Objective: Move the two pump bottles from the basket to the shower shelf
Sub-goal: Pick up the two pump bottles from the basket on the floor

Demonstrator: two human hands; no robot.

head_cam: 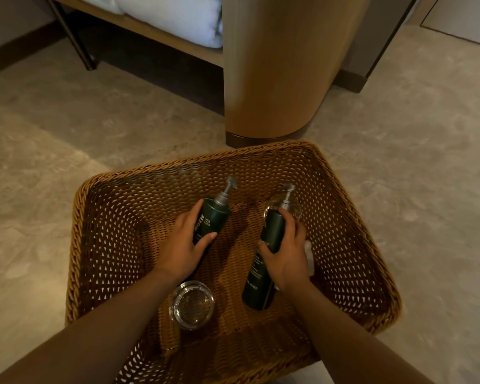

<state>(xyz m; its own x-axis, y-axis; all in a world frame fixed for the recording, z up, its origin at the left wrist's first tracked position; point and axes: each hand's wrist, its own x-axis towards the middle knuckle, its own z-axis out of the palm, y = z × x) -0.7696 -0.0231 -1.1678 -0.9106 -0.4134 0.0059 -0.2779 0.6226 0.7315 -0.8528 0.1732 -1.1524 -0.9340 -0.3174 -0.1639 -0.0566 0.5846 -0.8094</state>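
A brown wicker basket [117,245] stands on the floor below me. Two dark green pump bottles with grey pump heads are inside it. My left hand [178,248] is wrapped around the left bottle [215,214], thumb across its front label. My right hand [288,253] grips the middle of the right bottle [258,286], which stands upright, its base on the basket floor. The lower part of the left bottle is hidden behind my hand. No shower shelf is in view.
A clear glass [191,304] stands in the basket near my left wrist, and a second glass [294,206] sits behind the right bottle. Something white [309,254] lies under my right hand. A rounded wooden column [283,65] rises just beyond the basket. White bedding [178,15] lies beyond it, to the left.
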